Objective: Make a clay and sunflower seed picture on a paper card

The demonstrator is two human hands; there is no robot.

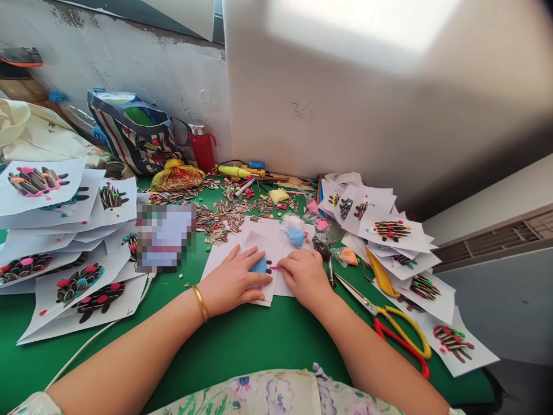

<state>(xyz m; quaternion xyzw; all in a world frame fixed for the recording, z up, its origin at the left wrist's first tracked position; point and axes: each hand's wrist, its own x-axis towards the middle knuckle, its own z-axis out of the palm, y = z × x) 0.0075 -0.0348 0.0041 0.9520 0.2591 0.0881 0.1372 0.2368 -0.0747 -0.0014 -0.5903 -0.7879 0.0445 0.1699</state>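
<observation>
My left hand (239, 272) lies flat with its fingers spread over a small white card (256, 239) in the middle of the table. Between its fingers a flat blue clay shape (260, 266) shows, with small black pieces at its right edge. My right hand (305, 274) is closed in a pinch just right of the card, and a thin bit of pink clay (275, 267) pokes out from its fingertips toward the black pieces. Beyond the right hand sits a lump of blue clay (295, 236) in clear plastic. Part of the card is hidden under my left hand.
Sunflower seeds (224, 214) are scattered behind the cards. Piles of seed-decorated cards stand left (99, 230) and right (391, 230). Scissors (389, 325) lie beside my right forearm, near a yellow cutter (382, 274). A blurred phone (166, 237), red flask (201, 147) and bag (133, 135) stand left.
</observation>
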